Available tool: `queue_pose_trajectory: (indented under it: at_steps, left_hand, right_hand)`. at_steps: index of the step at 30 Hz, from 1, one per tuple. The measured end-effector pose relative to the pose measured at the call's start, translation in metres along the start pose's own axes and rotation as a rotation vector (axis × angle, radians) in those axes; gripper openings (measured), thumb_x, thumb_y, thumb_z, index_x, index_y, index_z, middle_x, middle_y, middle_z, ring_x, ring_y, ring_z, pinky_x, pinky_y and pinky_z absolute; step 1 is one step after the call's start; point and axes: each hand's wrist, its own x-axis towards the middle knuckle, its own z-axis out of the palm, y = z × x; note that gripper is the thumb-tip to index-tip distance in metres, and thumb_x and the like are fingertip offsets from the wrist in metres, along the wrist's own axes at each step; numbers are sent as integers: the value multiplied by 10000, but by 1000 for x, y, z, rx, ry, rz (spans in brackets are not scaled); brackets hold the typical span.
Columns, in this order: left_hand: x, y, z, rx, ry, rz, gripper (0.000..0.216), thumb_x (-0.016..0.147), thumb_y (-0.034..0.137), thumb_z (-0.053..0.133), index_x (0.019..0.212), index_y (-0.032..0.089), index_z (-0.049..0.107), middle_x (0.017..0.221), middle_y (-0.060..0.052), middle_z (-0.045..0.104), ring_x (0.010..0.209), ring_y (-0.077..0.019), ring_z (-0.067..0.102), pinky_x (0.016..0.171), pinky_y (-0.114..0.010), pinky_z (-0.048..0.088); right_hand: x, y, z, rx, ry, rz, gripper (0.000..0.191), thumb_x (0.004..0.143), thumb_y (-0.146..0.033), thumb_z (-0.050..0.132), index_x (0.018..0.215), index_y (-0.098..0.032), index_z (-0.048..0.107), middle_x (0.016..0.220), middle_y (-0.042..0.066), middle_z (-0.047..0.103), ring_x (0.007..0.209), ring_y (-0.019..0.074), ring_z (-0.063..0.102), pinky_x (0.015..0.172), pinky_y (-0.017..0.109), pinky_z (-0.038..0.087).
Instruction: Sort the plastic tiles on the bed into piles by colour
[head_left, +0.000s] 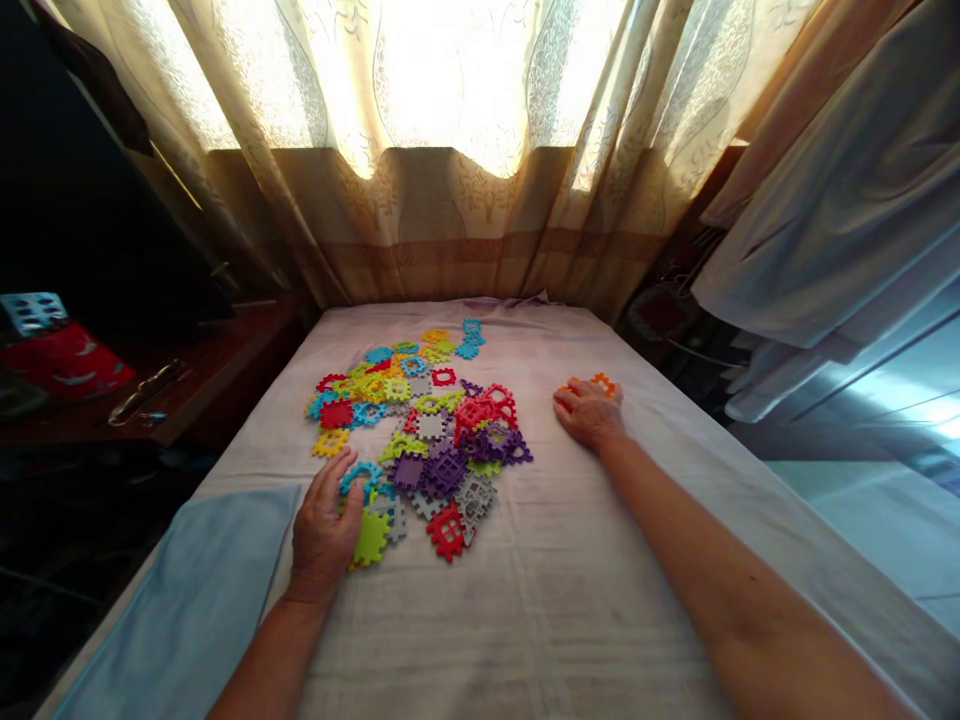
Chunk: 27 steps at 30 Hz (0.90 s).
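Observation:
A heap of plastic interlocking tiles (431, 427) with toothed edges, several colours, lies on the pale sheet. At the heap's near left edge is my left hand (324, 525), fingers stretched and thumb apart, beside a lime green tile (371, 538) and a blue tile (363, 478). Over to the right, apart from the heap, my right hand (590, 413) is curled down over orange tiles (603, 383). Its fingers partly hide them. Purple tiles (445, 468) and a red tile (448, 531) lie at the heap's near side.
The tiles lie on a sheet-covered bed or table (540, 600). A light blue cloth (195, 590) lies at the left. Curtains (465, 210) hang behind. A dark wooden surface (217, 370) with a red container (67, 360) stands left; clothes (840, 200) hang at right.

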Motion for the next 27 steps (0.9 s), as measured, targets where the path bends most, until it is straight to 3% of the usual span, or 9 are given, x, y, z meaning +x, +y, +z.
queue_pose_trajectory:
  at_steps: [8,15,20,24,27]
  left_hand:
    - [-3,-10,1,-25,-40,-161,365,912,414,505,1228,258,602,1305,-62,638,1261,-251,569,1126,-451,432]
    - [-3,-14,0,-41,-64,-249,396,903,442,512,1235,249,607,1331,-65,629,1240,-261,586,1137,-473,417]
    - [-2,-12,0,-54,-56,-275,417,883,462,519,1212,228,627,1300,-75,652,1208,-264,608,1100,-468,454]
    - [-2,-12,1,-70,-54,-271,421,869,456,530,1210,230,630,1299,-78,653,1202,-262,613,1094,-466,458]
    - [-1,-13,4,-86,-49,-257,418,871,462,523,1198,226,633,1293,-85,654,1205,-261,611,1093,-465,456]
  right_hand:
    - [47,41,30,-6,18,126,373,923,-376,433,1098,-255,739,1301,115,628,1167,304,503,1033,660,203]
    - [75,56,42,-46,-42,167,422,941,-401,377,1181,-273,701,1323,105,618,1189,300,498,1047,672,189]
    - [71,58,39,-48,-30,155,543,939,-501,338,1377,-266,557,1379,114,576,1219,330,480,1054,725,164]
    - [63,48,30,-51,57,171,545,907,-552,400,1322,-261,600,1445,120,519,1300,372,405,1050,745,151]
    - [50,25,24,-2,153,109,502,897,-503,467,1281,-227,635,1446,153,513,1320,387,391,1064,717,159]
